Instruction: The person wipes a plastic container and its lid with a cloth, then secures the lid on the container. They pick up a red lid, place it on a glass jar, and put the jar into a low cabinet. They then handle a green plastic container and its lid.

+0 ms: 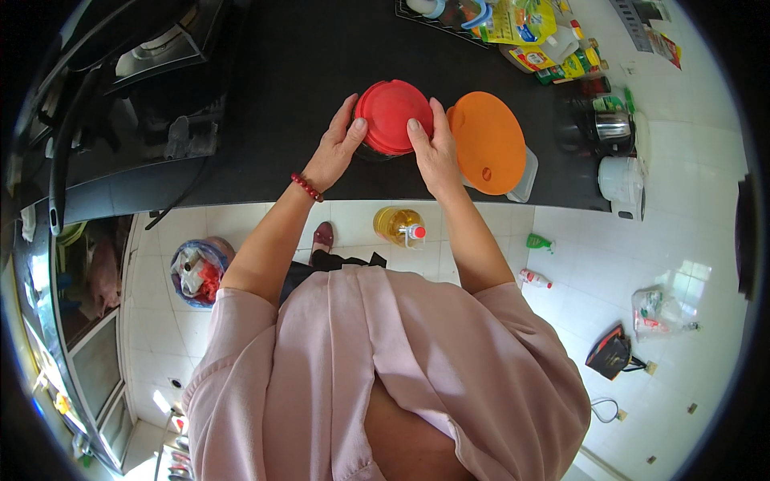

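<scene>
Between my two hands is a round container with a red plastic lid point(394, 114), over the black countertop point(289, 66). A dark rim of its body shows under the lid. My left hand point(338, 144) grips its left side, thumb along the lid's edge. From the right, my right hand point(434, 144) holds it with the thumb on top of the lid. Just right of that hand an orange oval plastic lid point(488, 144) lies on a clear plastic container point(526, 174), which it mostly covers.
A gas stove point(162, 54) and a black pan handle point(60, 174) are at the left. Sauce bottles point(571, 65), a metal kettle point(612, 126) and a white appliance point(619, 180) line the right wall. Below stand an oil jug point(399, 226) and a waste bin point(198, 273).
</scene>
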